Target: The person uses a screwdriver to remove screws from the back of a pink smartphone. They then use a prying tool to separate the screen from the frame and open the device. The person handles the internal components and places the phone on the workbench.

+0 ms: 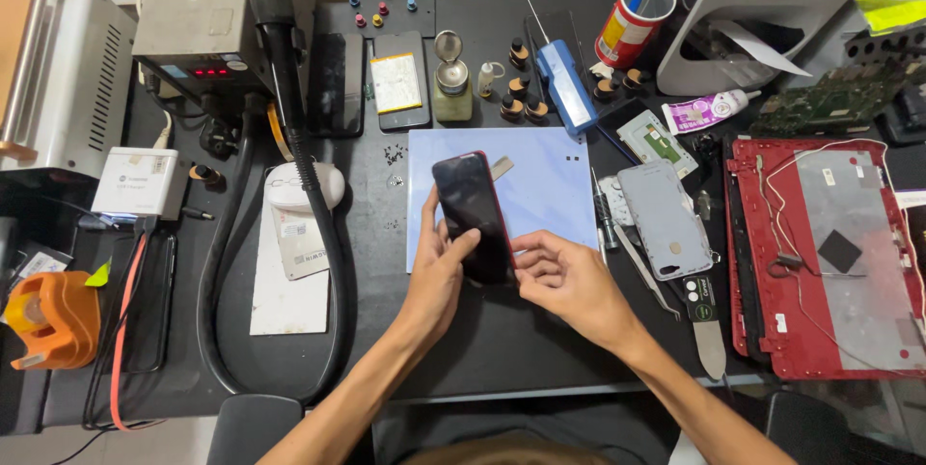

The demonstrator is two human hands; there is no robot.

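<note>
We see a black bench (502,349) crowded with repair gear. The largest thing on it is a red laptop shell (820,272) at the right, lying open side up with loose wires across it. At the far left stands a white machine (58,69), and beside it a grey station (198,12) with a thick black hose (289,137) that loops down toward the near edge. A pale blue mat (540,185) lies in the middle. To its right rests a grey phone back (666,219), with tweezers (644,267) just beside it, and at the far edge a blue tool (564,84) lies among small brown bottles (521,103). An orange piece (53,315) sits at the near left.

The phone (473,219), dark with a red rim, is held tilted over the near edge of the mat. Our left hand (439,267) is clamped on it, thumb across the glass and fingers behind. Our right hand (569,277) touches its lower right edge with curled fingers; whether they pinch a small tool there, we cannot tell.

We judge the step in hand to be working along that lower seam. The next move would call for the left hand to grip steadily and the right to press lightly at the edge, since the glass could crack under force.

Of the room we see only a strip of pale floor beyond the bench.
</note>
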